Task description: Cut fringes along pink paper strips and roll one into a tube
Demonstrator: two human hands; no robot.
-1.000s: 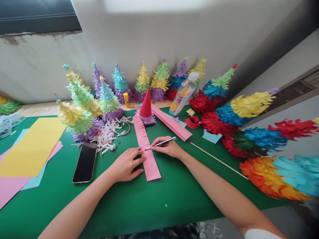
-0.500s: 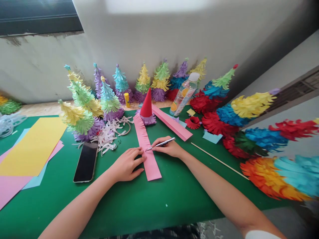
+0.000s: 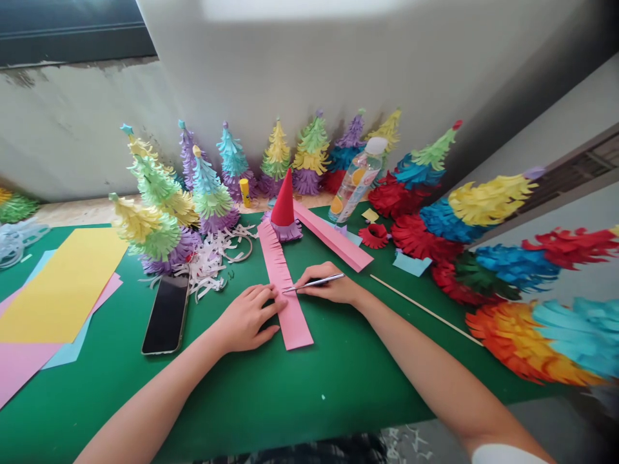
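Note:
A pink paper strip (image 3: 296, 328) lies lengthwise in front of me, with slits along the right edge of its upper part. My left hand (image 3: 251, 316) rests on the strip's left side, its fingers spread and fingertips pressing the paper. In a pen-like grip, my right hand (image 3: 326, 283) holds a slim silver craft knife (image 3: 322, 281); the tip touches the strip near my left fingertips. Just beyond the strip stands a red paper cone (image 3: 283, 205) with a purple fringed base. Another pink folded strip (image 3: 338, 240) lies to its right.
Fringed paper trees (image 3: 213, 187) line the back and right of the green tabletop (image 3: 242, 399). A phone (image 3: 166, 314), white paper shreds (image 3: 210, 261) and coloured sheets (image 3: 68, 283) lie left. A bottle (image 3: 355, 183), glue stick (image 3: 245, 192), red paper ring (image 3: 374, 236) and thin stick (image 3: 425, 309) are around.
The knife's handle has swung slightly down and to the right, while its tip stays at about the same spot on the strip. My left hand has hardly moved.

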